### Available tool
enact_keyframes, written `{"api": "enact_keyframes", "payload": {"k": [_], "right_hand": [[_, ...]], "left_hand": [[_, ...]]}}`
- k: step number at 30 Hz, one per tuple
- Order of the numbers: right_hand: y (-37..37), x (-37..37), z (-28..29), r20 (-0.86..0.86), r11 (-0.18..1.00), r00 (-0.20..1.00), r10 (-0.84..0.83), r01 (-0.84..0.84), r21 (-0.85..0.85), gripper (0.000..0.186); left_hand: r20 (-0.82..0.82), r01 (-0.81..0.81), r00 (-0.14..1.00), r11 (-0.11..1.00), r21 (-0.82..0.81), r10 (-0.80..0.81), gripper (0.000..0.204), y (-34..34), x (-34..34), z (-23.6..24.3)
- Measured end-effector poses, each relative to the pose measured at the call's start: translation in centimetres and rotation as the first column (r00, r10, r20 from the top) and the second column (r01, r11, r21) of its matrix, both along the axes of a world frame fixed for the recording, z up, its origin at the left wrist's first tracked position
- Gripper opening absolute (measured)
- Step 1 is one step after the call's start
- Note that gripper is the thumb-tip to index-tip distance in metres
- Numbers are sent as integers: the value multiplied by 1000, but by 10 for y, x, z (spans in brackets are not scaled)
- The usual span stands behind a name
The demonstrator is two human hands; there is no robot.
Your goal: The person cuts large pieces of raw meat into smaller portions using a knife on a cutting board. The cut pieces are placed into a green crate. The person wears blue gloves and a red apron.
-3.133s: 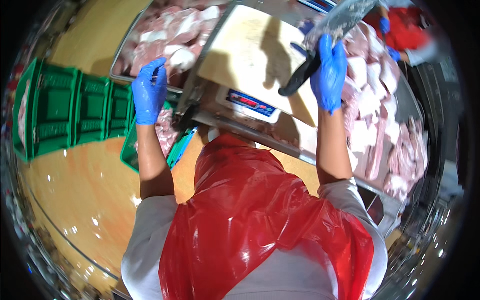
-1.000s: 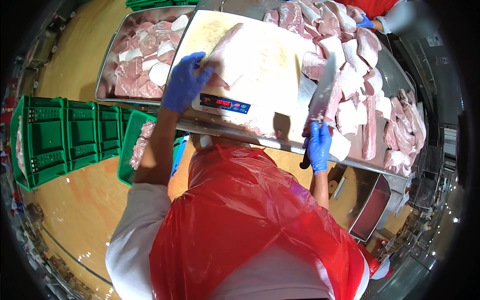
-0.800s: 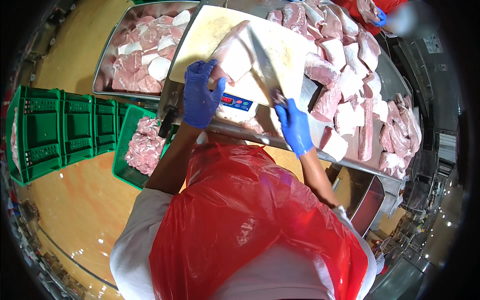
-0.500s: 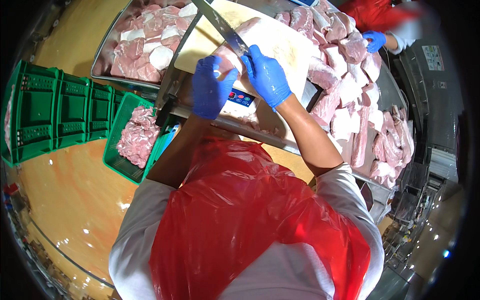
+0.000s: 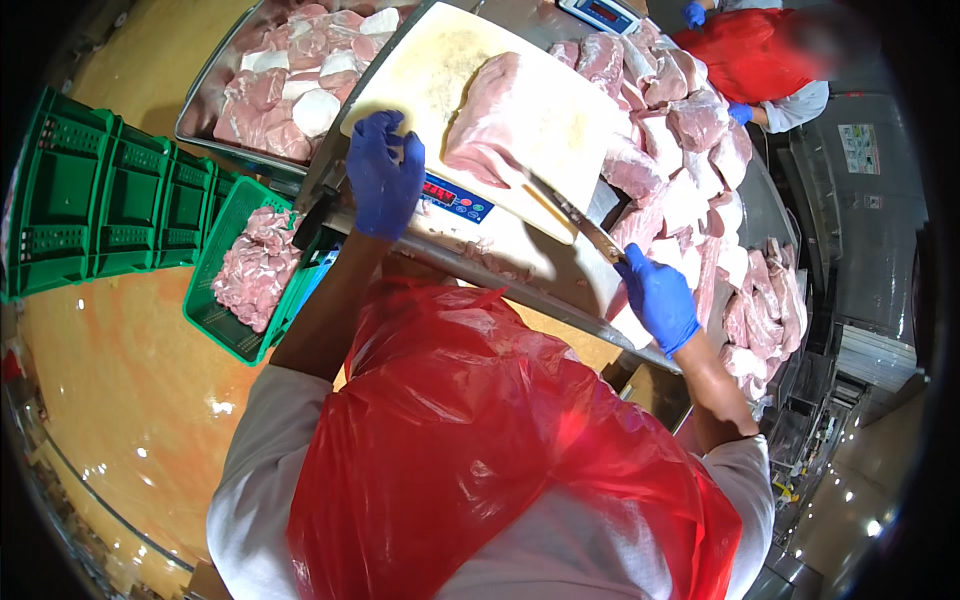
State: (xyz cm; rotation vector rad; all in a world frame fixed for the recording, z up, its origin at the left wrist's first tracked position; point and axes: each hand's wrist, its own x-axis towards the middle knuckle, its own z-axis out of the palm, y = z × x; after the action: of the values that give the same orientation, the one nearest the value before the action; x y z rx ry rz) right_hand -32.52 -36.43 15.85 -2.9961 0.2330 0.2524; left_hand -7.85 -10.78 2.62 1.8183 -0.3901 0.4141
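My right hand (image 5: 657, 303), in a blue glove, is closed round the handle of a knife (image 5: 572, 213). The blade points up and left, its tip close to the lower right end of a pale pink slab of raw meat (image 5: 488, 115). That slab lies on a white cutting board (image 5: 455, 45). Left of the meat, my gloved left hand (image 5: 384, 178) is held over the board's near left corner, fingers bent and apart, with nothing in it. Below the board shows a scale's blue panel (image 5: 457, 198) with a lit red display, partly behind my left hand.
Many raw meat pieces (image 5: 690, 180) are heaped on the metal table to the right. A metal tub (image 5: 190, 118) of cut meat stands at left. Below it, a green basket (image 5: 205, 300) holds trimmings, beside green crates (image 5: 85, 195). Another person in a red apron (image 5: 745, 55) works at the far right.
My right hand has swung right and nearer with the knife, whose blade had been raised above the board. My left hand has moved left, off the meat, which now shows whole.
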Motion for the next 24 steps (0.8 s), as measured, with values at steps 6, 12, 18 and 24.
{"api": "enact_keyframes", "payload": {"k": [6, 12, 18, 24], "right_hand": [[23, 48, -50, 425, 977, 900, -94, 2, 213, 13], [60, 134, -80, 443, 985, 896, 18, -92, 148, 20], [78, 163, -73, 256, 986, 962, 98, -129, 106, 21], [-8, 56, -48, -196, 993, 975, 106, -115, -35, 19]], "left_hand": [[209, 256, 914, 893, 369, -348, 28, -23, -29, 22], [332, 264, 862, 898, 353, -384, 27, -13, -11, -5], [410, 194, 851, 922, 336, -329, 28, -12, -10, -27], [295, 222, 912, 948, 227, -284, 26, 13, 8, -46]]}}
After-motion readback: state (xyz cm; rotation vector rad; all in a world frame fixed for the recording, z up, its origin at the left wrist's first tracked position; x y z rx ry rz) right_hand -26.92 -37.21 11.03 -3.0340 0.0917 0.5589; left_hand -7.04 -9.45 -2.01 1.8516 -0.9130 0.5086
